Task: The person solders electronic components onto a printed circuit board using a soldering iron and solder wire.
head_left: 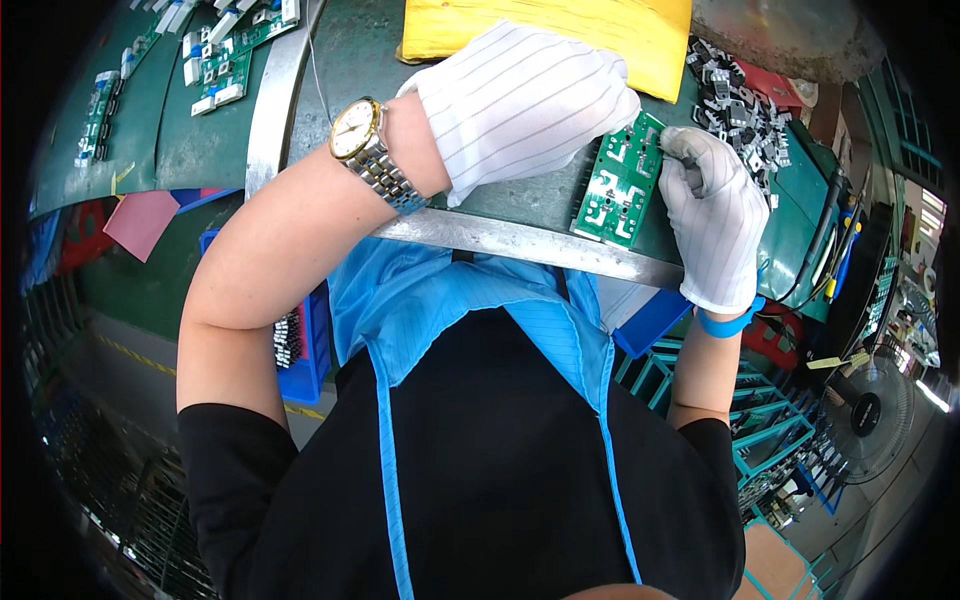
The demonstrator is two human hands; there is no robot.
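Observation:
A green circuit board (622,190) with silvery solder patches stands near the metal front edge of the bench, dark parts showing along its left side. My left hand (535,105), in a white striped glove, reaches across from the left and covers the board's far left corner. Its fingers are curled, and whatever they grip is hidden beneath them. By the board's right edge is my right hand (712,205), gloved the same way. Its fingers are bent in close to the thumb at the far right corner; I cannot make out what is between them.
A yellow pad (545,40) lies beyond my left hand. Small black and silver components (735,105) are heaped at the far right. Populated circuit boards (220,75) sit at the far left, past a metal strip (272,110). A blue bin (305,350) is below the bench.

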